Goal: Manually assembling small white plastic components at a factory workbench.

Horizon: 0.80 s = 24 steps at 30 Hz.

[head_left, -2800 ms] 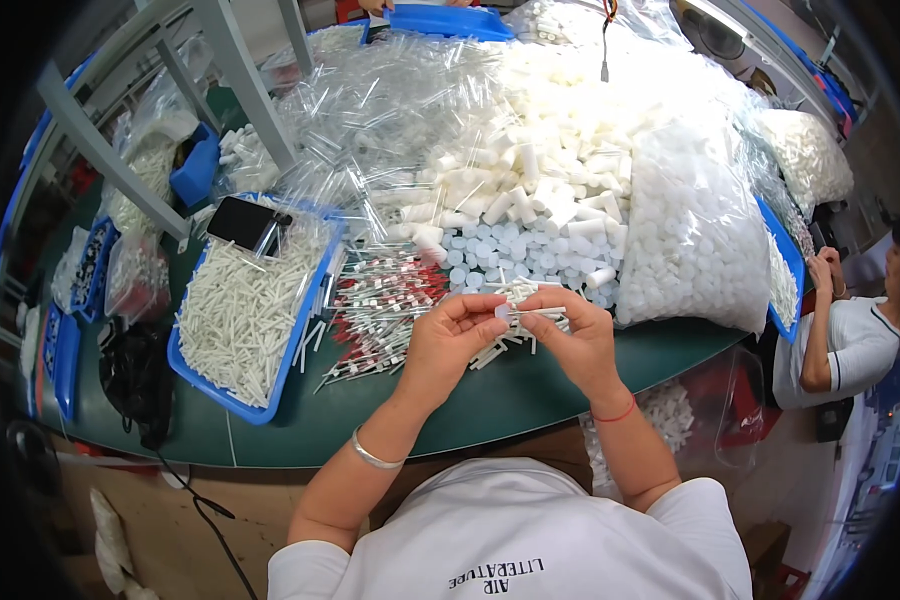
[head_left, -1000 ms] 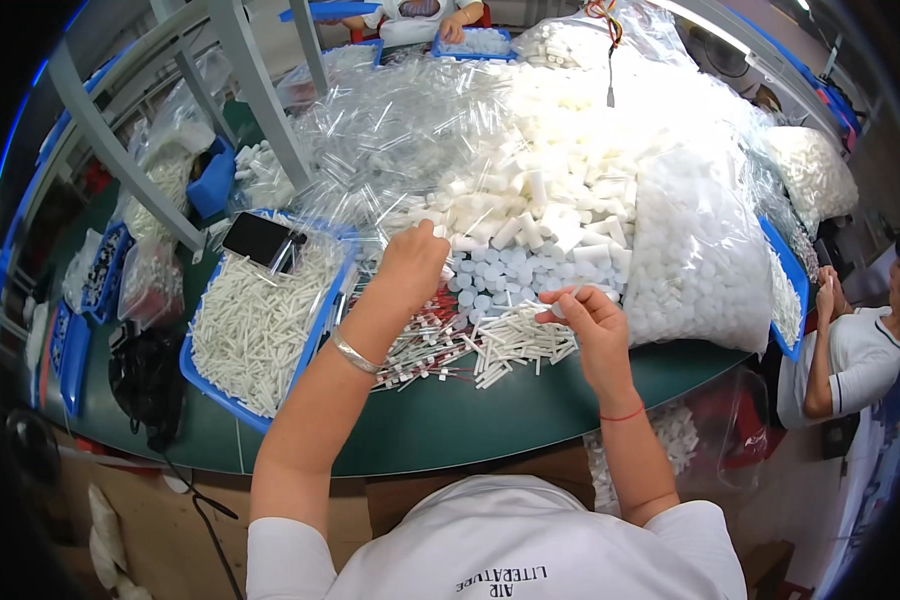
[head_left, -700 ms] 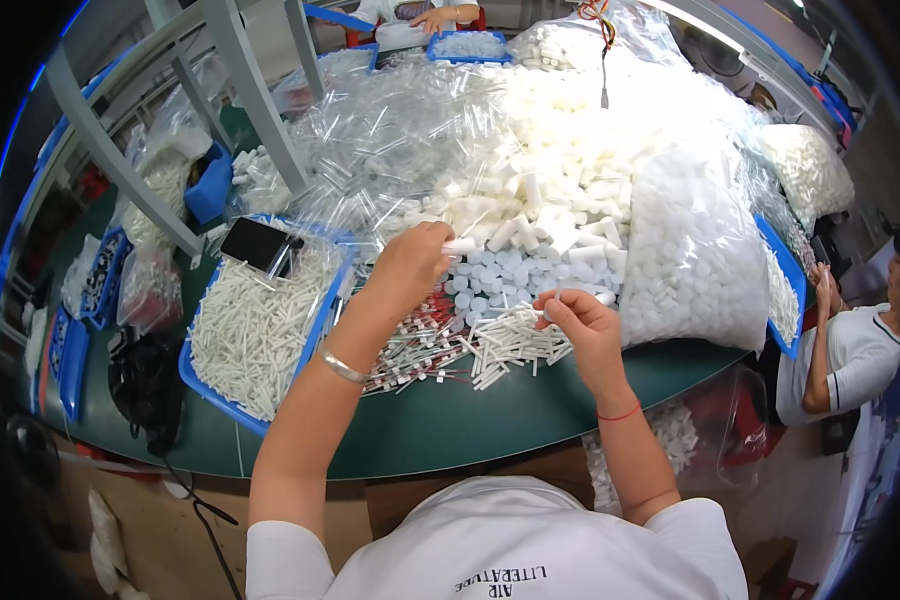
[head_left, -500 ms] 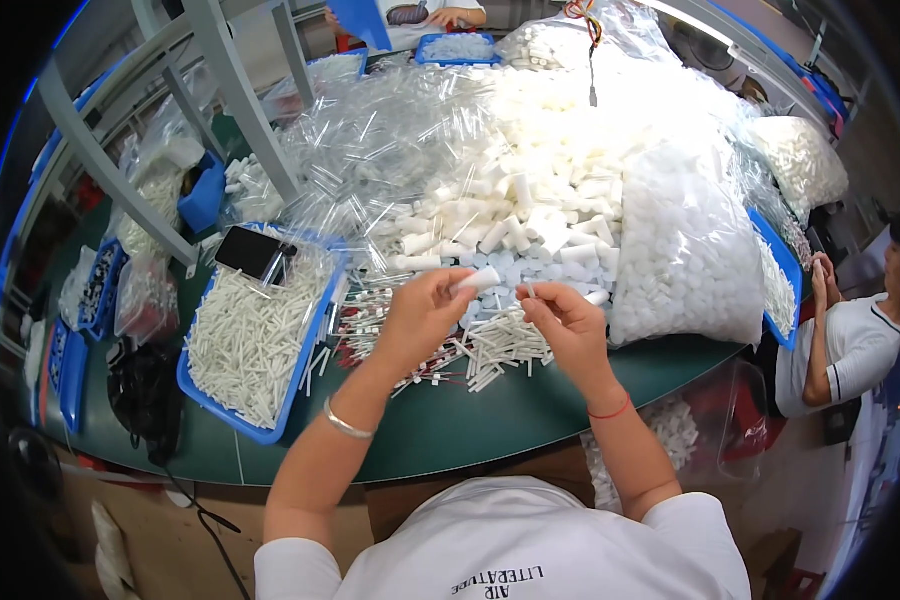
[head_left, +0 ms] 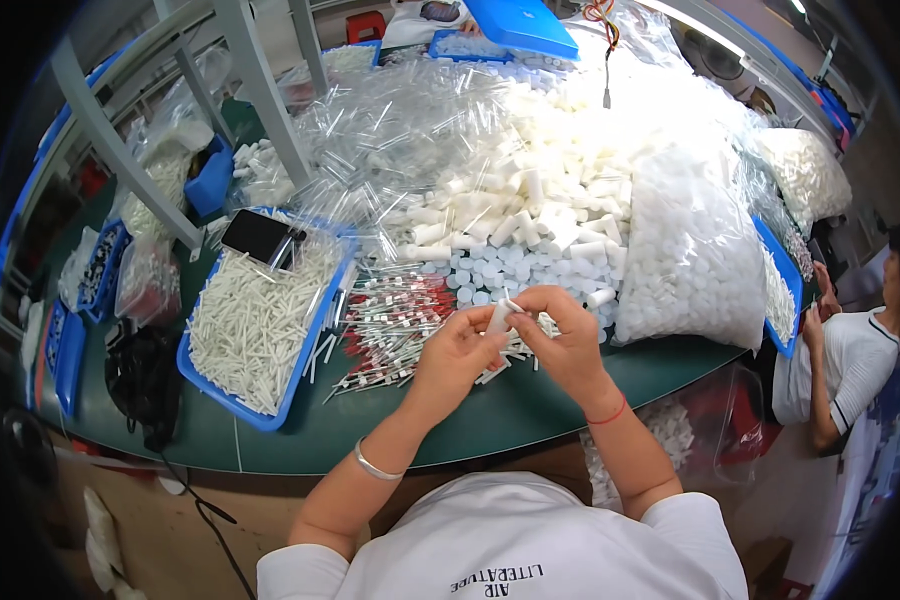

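Note:
Above the near edge of the heaped parts, my left hand is closed round a short white plastic tube. My right hand pinches a thin white stick at the tube's upper end; whether it is inside cannot be made out. Partly hidden beneath both hands lie loose thin white sticks. To the left of my hands spreads a pile of slim white pieces with red wires. Just beyond are round translucent caps, with white tubes heaped behind them.
A blue tray full of white sticks stands left, a black phone on it. A bulging clear bag of white caps is at right. Grey metal posts rise at left. A co-worker sits at right; another is across the table.
My hands have come together, the left moving right with the tube and the right moving left with the stick. More of the red-wired pile shows. A blue tray across the table has shifted right.

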{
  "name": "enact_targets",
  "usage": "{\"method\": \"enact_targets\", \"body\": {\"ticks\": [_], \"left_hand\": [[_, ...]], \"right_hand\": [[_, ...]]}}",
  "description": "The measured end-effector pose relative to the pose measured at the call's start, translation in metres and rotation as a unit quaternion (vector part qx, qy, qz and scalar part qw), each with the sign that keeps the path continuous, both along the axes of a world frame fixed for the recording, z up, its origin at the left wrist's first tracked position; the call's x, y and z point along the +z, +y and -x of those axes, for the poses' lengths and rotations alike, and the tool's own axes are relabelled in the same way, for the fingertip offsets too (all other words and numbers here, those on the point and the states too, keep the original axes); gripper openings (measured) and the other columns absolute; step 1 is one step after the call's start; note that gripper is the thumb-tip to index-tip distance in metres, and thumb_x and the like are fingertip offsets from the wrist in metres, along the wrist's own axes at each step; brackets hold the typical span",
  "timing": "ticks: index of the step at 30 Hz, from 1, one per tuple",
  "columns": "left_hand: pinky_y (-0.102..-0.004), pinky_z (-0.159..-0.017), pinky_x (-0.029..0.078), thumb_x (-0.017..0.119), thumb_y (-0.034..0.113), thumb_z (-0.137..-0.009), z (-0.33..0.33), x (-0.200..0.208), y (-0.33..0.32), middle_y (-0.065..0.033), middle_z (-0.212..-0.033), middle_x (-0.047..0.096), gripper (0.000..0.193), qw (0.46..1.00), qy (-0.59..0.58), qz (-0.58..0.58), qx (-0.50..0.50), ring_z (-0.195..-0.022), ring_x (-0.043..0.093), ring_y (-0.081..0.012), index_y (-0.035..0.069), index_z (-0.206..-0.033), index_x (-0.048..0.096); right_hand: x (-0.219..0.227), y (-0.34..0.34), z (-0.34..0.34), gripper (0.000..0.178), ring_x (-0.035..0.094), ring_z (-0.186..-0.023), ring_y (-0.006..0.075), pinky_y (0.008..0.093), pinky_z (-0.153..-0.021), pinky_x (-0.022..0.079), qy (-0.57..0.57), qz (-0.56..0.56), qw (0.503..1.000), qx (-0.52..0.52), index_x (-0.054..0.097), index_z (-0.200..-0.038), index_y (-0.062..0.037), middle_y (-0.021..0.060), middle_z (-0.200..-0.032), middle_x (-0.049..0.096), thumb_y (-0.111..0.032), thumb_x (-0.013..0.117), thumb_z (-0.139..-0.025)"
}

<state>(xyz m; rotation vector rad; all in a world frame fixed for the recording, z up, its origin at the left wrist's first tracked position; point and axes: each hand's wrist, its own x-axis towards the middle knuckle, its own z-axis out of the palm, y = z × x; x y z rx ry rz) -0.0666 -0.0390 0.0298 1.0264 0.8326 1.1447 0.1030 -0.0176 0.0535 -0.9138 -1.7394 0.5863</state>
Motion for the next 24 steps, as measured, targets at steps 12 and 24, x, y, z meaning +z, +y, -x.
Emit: {"method": "enact_targets", "body": {"ticks": [12,24], "left_hand": [[-0.0201,-0.052,0.046,0.058,0.019,-0.096,0.017,-0.005,-0.013,-0.0092,-0.092,0.069,0.031,0.993,-0.044,0.100,-0.052,-0.060,0.058,-0.0080,-0.003,-0.117,0.061],[-0.0219,-0.053,0.050,0.056,0.011,-0.095,0.024,-0.002,-0.026,-0.0111,-0.094,0.069,0.035,0.990,0.068,0.108,-0.053,-0.059,0.059,-0.0097,-0.007,-0.125,0.056]], "right_hand": [[0.009,-0.008,-0.010,0.011,0.064,-0.079,0.0240,0.0315,-0.068,0.051,-0.086,0.007,0.992,0.086,0.066,-0.090,-0.0003,0.0107,-0.090,0.064,-0.002,0.071,-0.081],[0.005,-0.006,-0.029,0.014,0.064,-0.087,0.0254,0.0334,-0.073,0.052,-0.219,0.025,0.966,0.136,0.070,-0.093,-0.0042,0.0095,-0.097,0.064,-0.002,0.071,-0.079]]}}
